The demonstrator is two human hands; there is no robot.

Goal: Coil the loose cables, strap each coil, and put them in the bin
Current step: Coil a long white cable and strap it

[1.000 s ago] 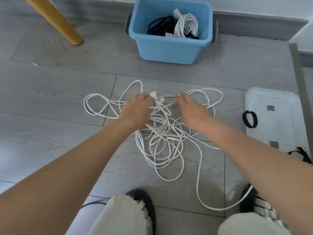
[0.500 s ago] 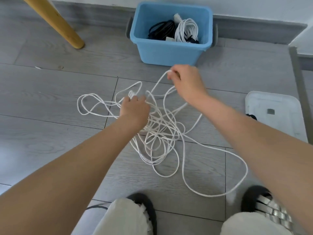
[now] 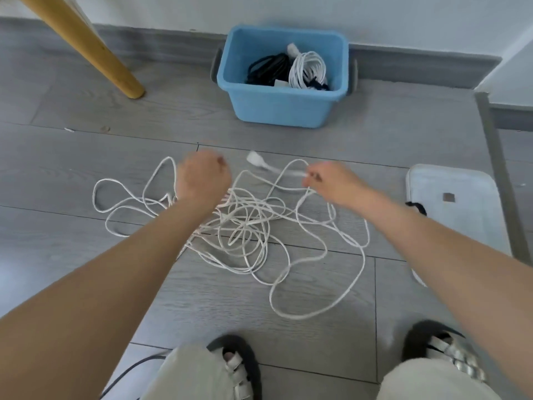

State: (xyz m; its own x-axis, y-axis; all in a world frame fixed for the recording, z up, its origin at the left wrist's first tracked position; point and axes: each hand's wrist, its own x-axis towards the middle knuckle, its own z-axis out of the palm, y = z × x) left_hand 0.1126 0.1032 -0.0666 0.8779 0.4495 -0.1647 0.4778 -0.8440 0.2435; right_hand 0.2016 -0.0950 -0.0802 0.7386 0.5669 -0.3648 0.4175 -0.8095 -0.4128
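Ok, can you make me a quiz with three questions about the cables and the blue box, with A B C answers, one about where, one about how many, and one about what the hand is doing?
1. Where is the blue bin?
A. by the wall
B. on the grey lid
C. between the feet

2. How many coils lie in the bin?
A. none
B. two
C. five

3. What is the right hand doing?
A. lying flat on the floor
B. holding a strap
C. pinching the white cable near its plug

Answers: 1 A, the bin stands against the baseboard. 2 B, one black coil and one white coil. 3 C, its fingers close on the cable just behind the plug.
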